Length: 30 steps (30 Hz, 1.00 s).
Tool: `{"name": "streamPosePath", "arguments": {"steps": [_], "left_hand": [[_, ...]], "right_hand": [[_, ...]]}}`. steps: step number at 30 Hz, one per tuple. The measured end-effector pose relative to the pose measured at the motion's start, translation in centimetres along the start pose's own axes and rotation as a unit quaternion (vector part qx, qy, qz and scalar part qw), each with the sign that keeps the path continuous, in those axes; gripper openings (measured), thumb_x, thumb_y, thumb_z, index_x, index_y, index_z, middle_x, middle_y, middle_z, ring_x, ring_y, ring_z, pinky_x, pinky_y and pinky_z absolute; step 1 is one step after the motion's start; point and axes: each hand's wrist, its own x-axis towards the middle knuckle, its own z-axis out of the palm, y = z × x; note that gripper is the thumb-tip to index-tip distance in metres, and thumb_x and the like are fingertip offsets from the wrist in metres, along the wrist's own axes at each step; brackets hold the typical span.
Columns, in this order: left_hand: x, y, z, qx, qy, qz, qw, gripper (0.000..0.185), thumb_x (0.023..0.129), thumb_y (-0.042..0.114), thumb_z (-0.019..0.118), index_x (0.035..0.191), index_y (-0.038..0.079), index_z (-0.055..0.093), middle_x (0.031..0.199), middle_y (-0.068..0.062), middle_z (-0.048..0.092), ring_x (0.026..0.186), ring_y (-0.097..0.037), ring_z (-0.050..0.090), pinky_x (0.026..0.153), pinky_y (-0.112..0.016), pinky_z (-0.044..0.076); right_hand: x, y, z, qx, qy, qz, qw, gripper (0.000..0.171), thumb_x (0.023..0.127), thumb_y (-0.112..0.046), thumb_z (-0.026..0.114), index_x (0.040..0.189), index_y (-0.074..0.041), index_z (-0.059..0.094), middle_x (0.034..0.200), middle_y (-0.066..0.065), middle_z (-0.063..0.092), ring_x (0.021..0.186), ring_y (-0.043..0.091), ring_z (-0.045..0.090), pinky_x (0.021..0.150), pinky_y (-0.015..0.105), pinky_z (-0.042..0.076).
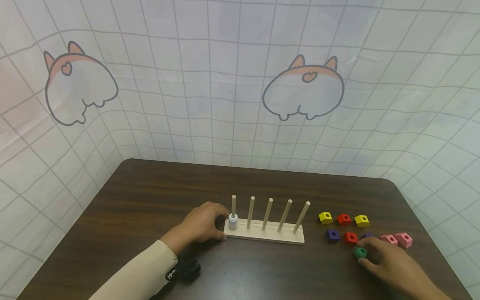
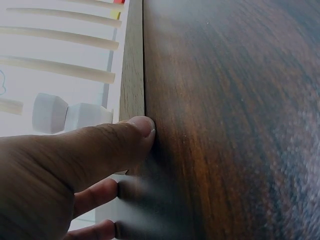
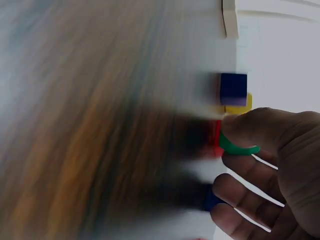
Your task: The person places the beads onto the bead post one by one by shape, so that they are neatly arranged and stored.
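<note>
A pale wooden peg board [image 1: 262,236] with several upright pegs stands on the table. On its leftmost peg sit two stacked white beads [image 1: 233,222]. My left hand [image 1: 202,223] holds the board's left end, with the thumb [image 2: 137,127] against the front edge and the fingers round the far side. Over to the right, my right hand [image 1: 393,262] pinches a green bead [image 1: 360,252] between thumb and fingertips, its hole facing up in the head view. In the right wrist view, the green bead [image 3: 237,146] is partly hidden by the thumb.
Right of the board lie yellow beads [image 1: 325,218], red beads [image 1: 351,238], purple beads [image 1: 332,236] and pink beads [image 1: 404,239], all angular. One purple bead is partly covered by the right hand. A white grid-patterned cloth [image 1: 240,137] hangs behind the dark table [image 1: 168,183].
</note>
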Motion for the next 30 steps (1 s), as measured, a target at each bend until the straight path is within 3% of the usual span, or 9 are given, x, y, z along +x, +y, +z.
{"name": "streamPosePath", "arguments": {"steps": [6, 11, 17, 25, 30], "left_hand": [[0.0, 0.1, -0.1, -0.003, -0.001, 0.001, 1.0, 0.052, 0.067, 0.028, 0.096, 0.113, 0.016, 0.075, 0.121, -0.002, 0.07, 0.122, -0.031, 0.059, 0.097, -0.053, 0.05], [0.0, 0.2, -0.1, -0.003, -0.002, 0.002, 1.0, 0.052, 0.067, 0.029, 0.096, 0.114, 0.016, 0.075, 0.122, -0.003, 0.069, 0.122, -0.032, 0.058, 0.097, -0.055, 0.05], [0.0, 0.0, -0.1, 0.0, -0.001, -0.001, 1.0, 0.052, 0.068, 0.03, 0.095, 0.114, 0.016, 0.075, 0.122, -0.002, 0.069, 0.123, -0.031, 0.058, 0.097, -0.055, 0.05], [0.0, 0.0, 0.0, -0.004, -0.001, 0.002, 1.0, 0.052, 0.067, 0.029, 0.096, 0.113, 0.016, 0.075, 0.121, -0.002, 0.07, 0.123, -0.032, 0.058, 0.097, -0.055, 0.05], [0.0, 0.0, 0.0, 0.0, 0.0, 0.006, 1.0, 0.052, 0.067, 0.03, 0.095, 0.114, 0.016, 0.075, 0.122, -0.002, 0.07, 0.122, -0.031, 0.058, 0.097, -0.053, 0.05]], "right_hand": [[0.8, -1.8, 0.1, 0.017, 0.028, 0.005, 0.999, 0.037, 0.08, -0.029, 0.089, 0.105, -0.017, 0.064, 0.091, -0.005, 0.068, 0.073, 0.013, 0.058, 0.064, 0.041, 0.052], [1.1, -3.1, -0.2, 0.015, 0.054, -0.028, 0.998, 0.037, 0.076, -0.025, 0.091, 0.101, -0.022, 0.065, 0.094, -0.01, 0.069, 0.081, 0.015, 0.065, 0.071, 0.043, 0.056], [1.9, -4.4, -0.5, 0.017, 0.096, -0.086, 0.992, 0.04, 0.072, -0.015, 0.092, 0.1, -0.023, 0.065, 0.089, -0.018, 0.065, 0.079, 0.006, 0.065, 0.067, 0.032, 0.056], [3.1, -6.5, -1.9, 0.014, 0.11, -0.094, 0.989, 0.037, 0.076, -0.014, 0.09, 0.104, -0.022, 0.068, 0.094, -0.013, 0.068, 0.074, 0.009, 0.058, 0.061, 0.029, 0.051], [3.7, -7.5, -2.8, 0.038, 0.103, -0.096, 0.989, 0.036, 0.081, -0.016, 0.088, 0.109, -0.023, 0.066, 0.101, -0.011, 0.071, 0.082, 0.015, 0.071, 0.065, 0.034, 0.057]]}}
